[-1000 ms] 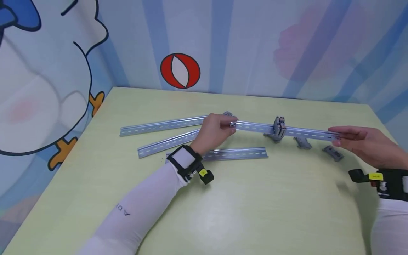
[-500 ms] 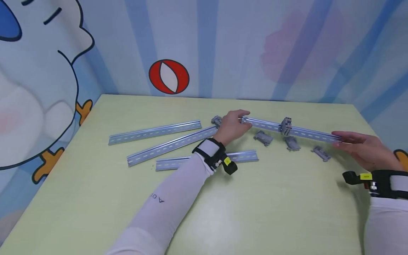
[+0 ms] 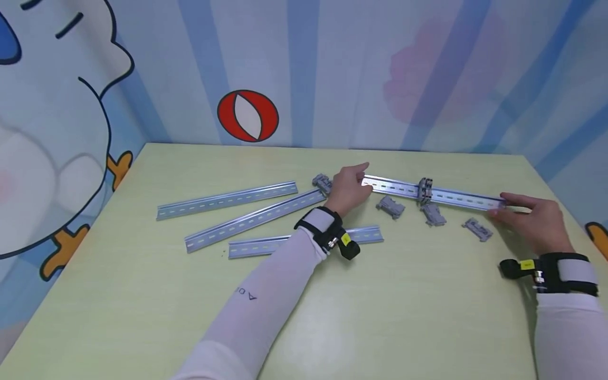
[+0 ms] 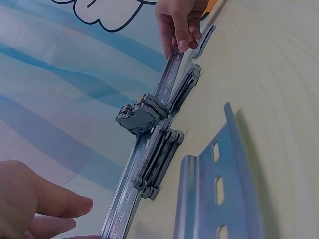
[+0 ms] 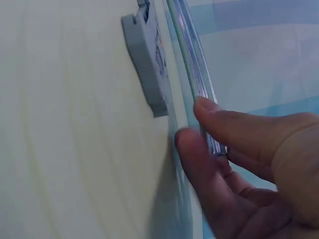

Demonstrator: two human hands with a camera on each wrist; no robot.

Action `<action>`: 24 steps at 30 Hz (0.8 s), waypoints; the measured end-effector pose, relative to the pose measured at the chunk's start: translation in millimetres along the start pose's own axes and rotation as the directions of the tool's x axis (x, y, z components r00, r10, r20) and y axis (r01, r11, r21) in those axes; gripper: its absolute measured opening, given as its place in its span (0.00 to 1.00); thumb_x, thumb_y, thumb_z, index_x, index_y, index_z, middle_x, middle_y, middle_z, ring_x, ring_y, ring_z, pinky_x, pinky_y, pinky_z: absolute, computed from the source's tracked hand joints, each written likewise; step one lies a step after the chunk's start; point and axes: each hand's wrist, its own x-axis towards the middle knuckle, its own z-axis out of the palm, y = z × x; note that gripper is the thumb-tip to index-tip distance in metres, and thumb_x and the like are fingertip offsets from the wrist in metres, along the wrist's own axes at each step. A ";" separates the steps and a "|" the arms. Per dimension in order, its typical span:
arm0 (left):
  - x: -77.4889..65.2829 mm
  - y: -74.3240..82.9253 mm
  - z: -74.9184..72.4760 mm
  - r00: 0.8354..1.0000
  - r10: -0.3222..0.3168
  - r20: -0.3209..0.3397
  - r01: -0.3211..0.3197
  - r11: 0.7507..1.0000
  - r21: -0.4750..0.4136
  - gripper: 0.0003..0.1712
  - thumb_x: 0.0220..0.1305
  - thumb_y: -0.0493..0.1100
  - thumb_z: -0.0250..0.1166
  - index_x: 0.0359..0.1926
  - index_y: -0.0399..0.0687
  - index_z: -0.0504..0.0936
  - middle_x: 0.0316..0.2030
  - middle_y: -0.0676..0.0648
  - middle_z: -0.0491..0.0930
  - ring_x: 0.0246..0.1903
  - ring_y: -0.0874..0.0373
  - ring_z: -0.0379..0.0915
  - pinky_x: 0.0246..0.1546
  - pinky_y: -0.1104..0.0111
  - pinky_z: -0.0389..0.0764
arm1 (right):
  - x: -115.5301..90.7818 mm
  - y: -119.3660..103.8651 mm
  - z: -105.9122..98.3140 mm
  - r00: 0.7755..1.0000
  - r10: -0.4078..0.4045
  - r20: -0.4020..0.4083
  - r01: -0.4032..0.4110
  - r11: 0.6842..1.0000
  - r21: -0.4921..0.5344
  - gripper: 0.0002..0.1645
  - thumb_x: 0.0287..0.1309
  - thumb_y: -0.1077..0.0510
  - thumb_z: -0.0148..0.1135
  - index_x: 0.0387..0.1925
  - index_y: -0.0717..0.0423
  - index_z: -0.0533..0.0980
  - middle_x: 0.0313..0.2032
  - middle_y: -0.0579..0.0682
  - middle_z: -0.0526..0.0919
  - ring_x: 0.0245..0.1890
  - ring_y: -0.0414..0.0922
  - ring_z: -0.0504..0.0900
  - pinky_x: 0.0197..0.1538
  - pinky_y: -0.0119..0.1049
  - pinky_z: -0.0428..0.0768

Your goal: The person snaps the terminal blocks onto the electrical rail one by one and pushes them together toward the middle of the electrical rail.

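Block-bearing rail (image 3: 396, 188) lowered toward the table (image 3: 404, 316), left hand (image 3: 349, 189) loosened from the rail's end

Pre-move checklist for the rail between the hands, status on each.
1. Right hand on rail: ok, pinches its right end.
2. Left hand grip: cannot tell; it is at the left end, but the hold isn't clear.
3. Block stack on rail: ok, sits across it between the hands. Whether locked: cannot tell.
4. Space on rail's near side: not ok, three loose blocks lie along it.
5. Spare rails apart from it: ok, all three lie to the left or nearer the person.
6. Rail flat on table: cannot tell, contact isn't clear.
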 end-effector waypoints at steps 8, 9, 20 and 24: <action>3.2 1.5 5.2 0.997 -0.017 0.074 0.012 0.997 0.073 0.33 0.62 0.37 0.63 0.69 0.47 0.68 0.13 0.54 0.59 0.11 0.64 0.51 0.13 0.75 0.58 | -1.5 1.3 2.3 1.000 -0.020 0.002 0.020 0.996 -0.091 0.43 0.61 0.37 0.61 0.67 0.62 0.67 0.54 0.73 0.76 0.42 0.54 0.82 0.25 0.25 0.72; 3.6 1.2 5.7 0.997 -0.022 0.080 0.016 0.997 0.079 0.33 0.63 0.38 0.63 0.69 0.47 0.68 0.12 0.54 0.56 0.10 0.64 0.50 0.12 0.75 0.57 | -1.4 1.7 2.3 1.000 -0.023 -0.001 0.023 0.995 -0.098 0.43 0.60 0.37 0.61 0.66 0.62 0.68 0.53 0.72 0.77 0.42 0.53 0.82 0.26 0.25 0.71; 2.1 3.2 5.7 0.989 -0.050 0.142 0.029 0.989 0.142 0.32 0.66 0.44 0.61 0.70 0.48 0.67 0.37 0.39 0.83 0.08 0.65 0.50 0.10 0.75 0.60 | -5.1 -2.6 2.1 0.997 -0.082 0.011 0.083 0.987 -0.136 0.38 0.62 0.39 0.61 0.63 0.61 0.72 0.51 0.69 0.80 0.31 0.36 0.75 0.26 0.32 0.68; -0.6 5.5 4.1 0.989 -0.023 0.149 -0.002 0.987 0.162 0.31 0.67 0.45 0.60 0.70 0.47 0.68 0.56 0.43 0.79 0.12 0.64 0.52 0.16 0.74 0.62 | -6.5 -5.9 -1.0 0.990 -0.136 0.038 0.140 0.975 -0.174 0.37 0.63 0.41 0.60 0.61 0.66 0.73 0.48 0.70 0.80 0.32 0.47 0.76 0.24 0.33 0.67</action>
